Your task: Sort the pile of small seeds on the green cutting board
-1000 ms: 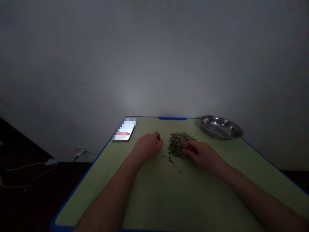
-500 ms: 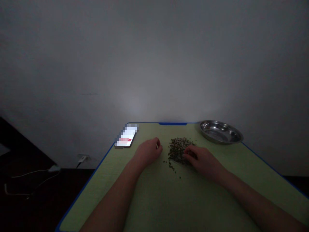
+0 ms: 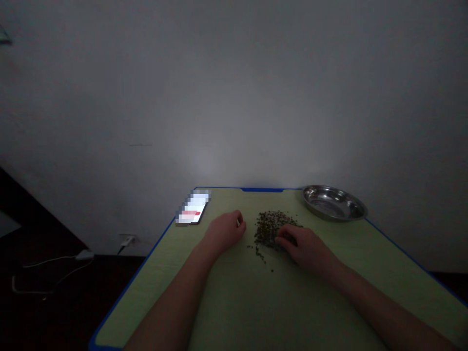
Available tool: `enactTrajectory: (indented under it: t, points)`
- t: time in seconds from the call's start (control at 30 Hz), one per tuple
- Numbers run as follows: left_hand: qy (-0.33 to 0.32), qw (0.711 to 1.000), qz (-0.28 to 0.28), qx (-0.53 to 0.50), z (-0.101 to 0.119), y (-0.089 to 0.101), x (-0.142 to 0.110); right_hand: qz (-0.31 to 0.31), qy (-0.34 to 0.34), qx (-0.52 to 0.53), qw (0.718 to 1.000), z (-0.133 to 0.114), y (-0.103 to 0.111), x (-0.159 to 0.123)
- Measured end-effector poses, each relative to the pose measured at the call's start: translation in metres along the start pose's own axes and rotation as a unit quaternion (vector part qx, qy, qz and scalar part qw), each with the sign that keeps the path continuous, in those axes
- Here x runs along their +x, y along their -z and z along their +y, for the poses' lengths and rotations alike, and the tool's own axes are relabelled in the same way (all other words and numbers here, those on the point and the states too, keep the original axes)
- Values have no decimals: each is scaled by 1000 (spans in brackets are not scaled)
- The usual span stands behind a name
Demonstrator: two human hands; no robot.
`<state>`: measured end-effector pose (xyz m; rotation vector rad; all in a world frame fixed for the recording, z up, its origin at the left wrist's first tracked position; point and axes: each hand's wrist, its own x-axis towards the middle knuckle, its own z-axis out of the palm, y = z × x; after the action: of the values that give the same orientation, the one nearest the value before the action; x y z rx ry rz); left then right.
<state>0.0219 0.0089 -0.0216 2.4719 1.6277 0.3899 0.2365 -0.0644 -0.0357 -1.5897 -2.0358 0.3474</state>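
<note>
A pile of small dark grains (image 3: pixel 268 226) lies spread on the green tabletop (image 3: pixel 234 302), with a short trail of strays toward me. My right hand (image 3: pixel 298 243) rests at the pile's right side, thumb and fingertips brought close together at the grains. Whatever is between those fingertips is too small to make out. Left of the pile, my left hand (image 3: pixel 226 229) lies on the table with its fingers curled in toward the thumb. A pale spot shows in the curl, and I cannot tell whether it is an object or the table.
A shiny oval metal dish (image 3: pixel 334 204) stands at the table's back right corner. At the back left lies a phone (image 3: pixel 195 207) with a lit screen. The table's far edge is close to a grey wall (image 3: pixel 234 97). White cables (image 3: pixel 84 254) run at the lower left.
The camera view has shifted slightly, so the table sits a little lower. My right fingers have moved slightly at the pile's edge; my left hand keeps its place and curl.
</note>
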Motion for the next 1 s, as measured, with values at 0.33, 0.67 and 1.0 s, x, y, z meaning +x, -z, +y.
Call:
enactTrajectory:
  t: [0.33,0.67,1.0]
  points:
    - [9,1000,-9,7,4,4,0,24,-5,5,1000,0,-3,1]
    - [-3,1000,2,5,3,2,0,15,5,21,1000,-1,-4,3]
    - [-1,1000,0,6,4,1,0,17,0,17,1000,-5,-7,2]
